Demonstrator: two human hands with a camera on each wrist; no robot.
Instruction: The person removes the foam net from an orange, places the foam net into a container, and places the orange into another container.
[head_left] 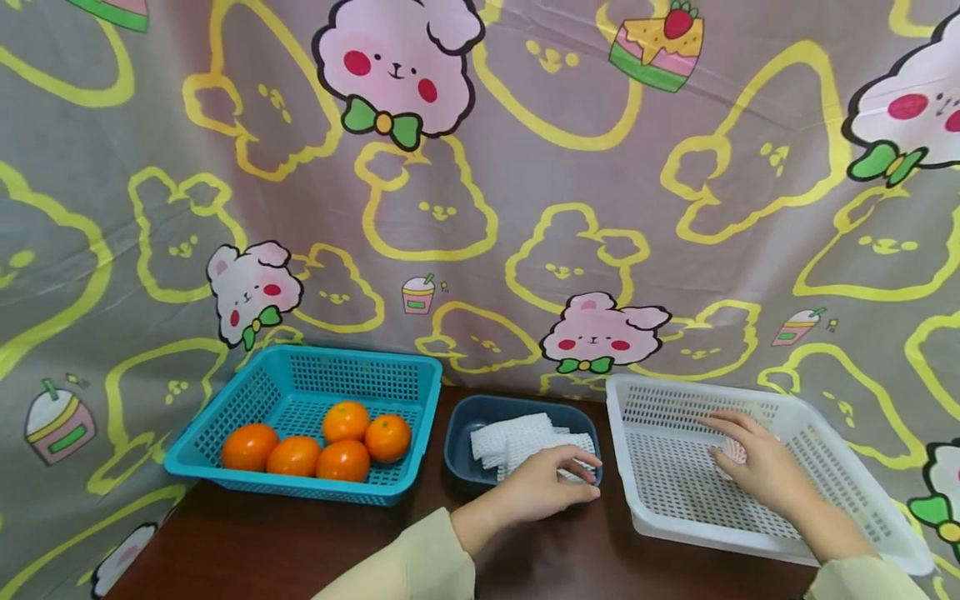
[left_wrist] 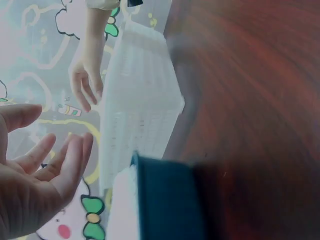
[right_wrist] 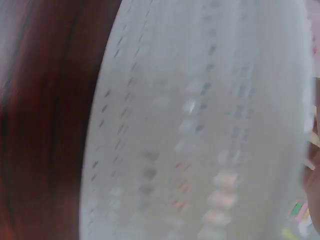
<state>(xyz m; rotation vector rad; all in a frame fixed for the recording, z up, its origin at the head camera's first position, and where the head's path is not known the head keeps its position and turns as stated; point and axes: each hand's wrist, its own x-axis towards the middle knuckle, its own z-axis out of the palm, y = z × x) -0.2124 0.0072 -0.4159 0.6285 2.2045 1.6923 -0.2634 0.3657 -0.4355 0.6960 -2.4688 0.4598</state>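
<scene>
My left hand point(head_left: 534, 485) is over the near right side of a small dark blue box point(head_left: 457, 462), with its fingers loosely bent and nothing between them. White foam net sleeves point(head_left: 510, 435) lie in that box. Over the white perforated basket point(head_left: 660, 508) hangs my right hand point(head_left: 768, 473), its fingers loose and apart. Partly hidden behind that hand is a small item in white netting with an orange-pink tint point(head_left: 735, 452); it seems to lie in the basket. In the left wrist view the right hand point(left_wrist: 89, 70) hangs with nothing visible in its fingers.
A teal basket point(head_left: 360, 379) with several oranges point(head_left: 347, 423) stands at the left. All the containers stand on a dark brown table point(head_left: 240, 542). Behind them hangs a patterned curtain point(head_left: 465, 317).
</scene>
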